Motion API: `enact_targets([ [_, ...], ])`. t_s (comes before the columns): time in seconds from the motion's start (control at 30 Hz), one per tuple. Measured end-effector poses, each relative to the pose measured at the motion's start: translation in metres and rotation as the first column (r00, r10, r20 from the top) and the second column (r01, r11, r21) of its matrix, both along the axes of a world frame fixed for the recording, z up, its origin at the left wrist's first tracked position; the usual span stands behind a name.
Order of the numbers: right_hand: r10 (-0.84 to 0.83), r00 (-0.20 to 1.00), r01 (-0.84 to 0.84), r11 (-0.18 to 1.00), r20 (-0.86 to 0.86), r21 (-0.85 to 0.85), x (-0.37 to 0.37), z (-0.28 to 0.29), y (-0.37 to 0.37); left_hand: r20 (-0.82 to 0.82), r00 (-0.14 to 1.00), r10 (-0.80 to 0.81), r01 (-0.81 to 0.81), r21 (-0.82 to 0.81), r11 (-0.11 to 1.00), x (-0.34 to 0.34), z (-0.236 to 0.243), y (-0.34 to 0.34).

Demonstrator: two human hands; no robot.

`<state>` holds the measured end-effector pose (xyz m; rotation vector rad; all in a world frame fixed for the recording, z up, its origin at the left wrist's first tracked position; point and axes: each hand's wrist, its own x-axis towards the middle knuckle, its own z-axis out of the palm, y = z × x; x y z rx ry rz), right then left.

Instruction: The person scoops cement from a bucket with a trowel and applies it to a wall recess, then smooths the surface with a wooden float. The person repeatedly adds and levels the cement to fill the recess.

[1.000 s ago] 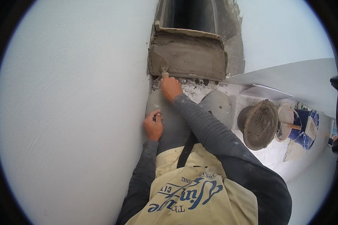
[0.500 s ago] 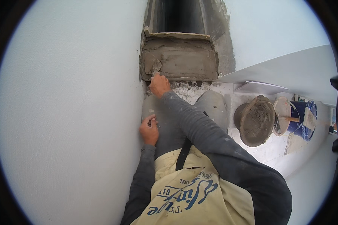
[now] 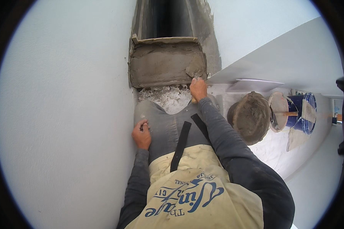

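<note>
My right hand (image 3: 198, 89) is closed round the handle of a trowel (image 3: 195, 70). Its blade, smeared with mortar, lies against the right end of a band of wet grey mortar (image 3: 160, 65). That band fills the low sill between the two walls, with a thin wooden strip (image 3: 167, 39) along its far edge. My left hand (image 3: 141, 135) rests by my left thigh, close to the white wall, its fingers curled together. Whether anything small sits in those fingers I cannot make out.
On the right stand a bucket of grey mortar (image 3: 252, 119), a second bucket (image 3: 278, 110) with a wooden handle across it, and a blue bucket (image 3: 304, 114). White walls rise on both sides. Mortar crumbs (image 3: 162, 95) speckle the floor before the sill.
My right hand has carried the trowel from the left end of the mortar band to its right end. The view has shifted a little; my left hand stays by my thigh.
</note>
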<state>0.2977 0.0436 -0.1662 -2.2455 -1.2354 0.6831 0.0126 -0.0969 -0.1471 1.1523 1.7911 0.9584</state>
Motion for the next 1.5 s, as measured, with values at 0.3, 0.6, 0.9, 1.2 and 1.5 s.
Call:
enact_targets([
  [0.3,-0.082,0.996,0.081,0.997,-0.038,-0.015,-0.014,0.009,0.014,0.05,0.998,0.023,-0.021,-0.048,0.999,0.0,0.003,0.001],
  [0.6,-0.153,0.984,0.147,0.987,-0.088,-0.063,-0.024,-0.008,-0.015,0.002,1.0,-0.001,0.001,-0.037,0.999,-0.003,0.001,0.001],
  [0.9,0.236,0.937,-0.233,0.972,-0.257,0.039,-0.165,0.001,0.031,0.024,0.999,0.031,-0.03,-0.035,0.999,-0.004,-0.003,0.0],
  [1.2,0.367,0.897,-0.399,0.912,-0.248,-0.094,-0.184,0.017,0.053,0.041,0.998,0.047,-0.044,-0.056,0.997,-0.002,0.004,-0.001],
  [1.5,0.383,0.902,-0.409,0.907,-0.201,-0.106,-0.191,0.017,0.018,0.046,0.998,0.036,-0.033,-0.074,0.997,-0.001,0.005,0.0],
])
